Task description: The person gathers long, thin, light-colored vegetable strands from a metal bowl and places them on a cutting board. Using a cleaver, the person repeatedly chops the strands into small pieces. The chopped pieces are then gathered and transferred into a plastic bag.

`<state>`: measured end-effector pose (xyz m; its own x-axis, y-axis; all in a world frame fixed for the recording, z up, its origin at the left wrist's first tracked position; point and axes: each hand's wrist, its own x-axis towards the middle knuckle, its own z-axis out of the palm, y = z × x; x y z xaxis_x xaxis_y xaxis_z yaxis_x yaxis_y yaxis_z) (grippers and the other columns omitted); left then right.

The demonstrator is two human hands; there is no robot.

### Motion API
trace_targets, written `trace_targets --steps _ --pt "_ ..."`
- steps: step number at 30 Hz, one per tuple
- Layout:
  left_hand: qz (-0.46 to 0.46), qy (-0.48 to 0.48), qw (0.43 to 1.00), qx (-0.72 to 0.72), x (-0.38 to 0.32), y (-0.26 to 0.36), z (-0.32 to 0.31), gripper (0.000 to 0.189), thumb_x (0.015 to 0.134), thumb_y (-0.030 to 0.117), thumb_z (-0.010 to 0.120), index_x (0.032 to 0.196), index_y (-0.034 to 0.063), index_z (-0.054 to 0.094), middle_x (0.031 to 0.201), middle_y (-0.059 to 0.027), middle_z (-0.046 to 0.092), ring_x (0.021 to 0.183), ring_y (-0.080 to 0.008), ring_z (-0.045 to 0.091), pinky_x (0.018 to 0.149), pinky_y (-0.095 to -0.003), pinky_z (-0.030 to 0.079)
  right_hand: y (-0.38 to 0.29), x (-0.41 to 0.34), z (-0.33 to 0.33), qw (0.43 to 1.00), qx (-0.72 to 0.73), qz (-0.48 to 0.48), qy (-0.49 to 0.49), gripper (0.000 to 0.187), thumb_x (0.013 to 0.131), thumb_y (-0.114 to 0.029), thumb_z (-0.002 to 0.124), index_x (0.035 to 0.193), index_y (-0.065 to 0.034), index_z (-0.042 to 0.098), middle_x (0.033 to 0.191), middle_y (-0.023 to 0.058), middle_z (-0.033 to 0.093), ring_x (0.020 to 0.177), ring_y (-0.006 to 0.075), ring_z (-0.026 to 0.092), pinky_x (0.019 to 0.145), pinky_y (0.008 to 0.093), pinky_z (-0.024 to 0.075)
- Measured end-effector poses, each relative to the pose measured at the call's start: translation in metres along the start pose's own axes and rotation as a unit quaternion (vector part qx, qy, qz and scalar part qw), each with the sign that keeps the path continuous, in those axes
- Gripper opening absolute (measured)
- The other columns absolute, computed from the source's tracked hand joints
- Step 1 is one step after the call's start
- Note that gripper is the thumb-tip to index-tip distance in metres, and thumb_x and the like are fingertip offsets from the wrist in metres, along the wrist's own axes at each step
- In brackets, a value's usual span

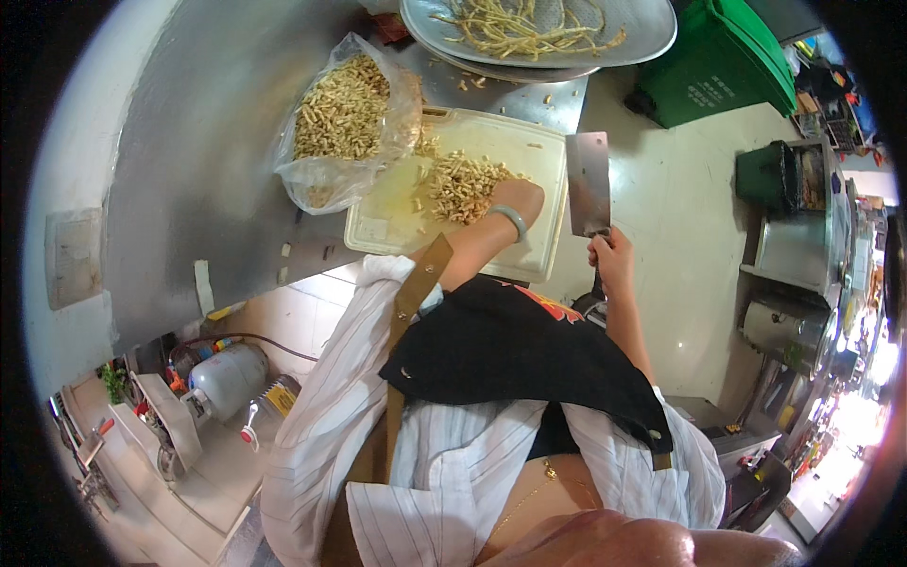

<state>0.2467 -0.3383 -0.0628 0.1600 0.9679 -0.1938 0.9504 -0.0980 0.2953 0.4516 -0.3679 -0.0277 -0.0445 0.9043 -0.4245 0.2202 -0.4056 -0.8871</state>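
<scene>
My left hand (521, 202), with a pale bangle at the wrist, rests at the right side of a pile of short chopped pale stems (460, 186) on a cream plastic cutting board (375, 230); its fingers are mostly hidden, so its grip cannot be told. Off the board's right edge, my right hand (612, 259) is closed on the handle of a cleaver (589, 184), whose blade points away from me. A clear plastic bag (319, 181) full of chopped stems (344, 106) overlaps the board's left side. Beyond the board, a perforated metal colander (627, 32) holds long uncut stems (528, 32).
The board lies on a metal table (496, 92) with stray pieces scattered near the colander. A green wheeled bin (716, 64) stands at upper right on the tiled floor (680, 234). A gas cylinder (234, 379) and a plastic bottle (273, 407) are at lower left.
</scene>
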Motion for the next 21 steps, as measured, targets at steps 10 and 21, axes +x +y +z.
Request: trace_targets --steps 10,21 --pt "0.063 0.033 0.997 0.010 -0.012 0.013 0.008 0.019 0.078 0.009 0.048 0.080 0.0061 0.067 0.079 -0.0134 0.064 0.075 -0.0279 0.062 0.066 -0.0402 0.048 0.000 -0.006 -0.021 0.999 0.021 -0.019 0.021 0.003 0.081 -0.003 0.049 0.079 -0.0019 0.051 0.062 0.0011 0.050 0.049 0.0071 0.045 0.044 0.0226 0.0379" --pt "-0.240 0.376 0.863 -0.239 -0.170 -0.123 -0.057 0.011 0.073 0.009 0.066 0.082 0.0020 0.065 0.072 -0.0113 0.064 0.057 -0.0181 0.061 0.053 -0.0267 0.047 -0.019 -0.014 0.103 0.862 -0.288 -0.147 -0.391 0.021 0.077 -0.015 0.051 0.092 -0.0010 0.055 0.072 0.0163 0.060 0.061 0.0271 0.059 0.060 0.0362 0.0479"
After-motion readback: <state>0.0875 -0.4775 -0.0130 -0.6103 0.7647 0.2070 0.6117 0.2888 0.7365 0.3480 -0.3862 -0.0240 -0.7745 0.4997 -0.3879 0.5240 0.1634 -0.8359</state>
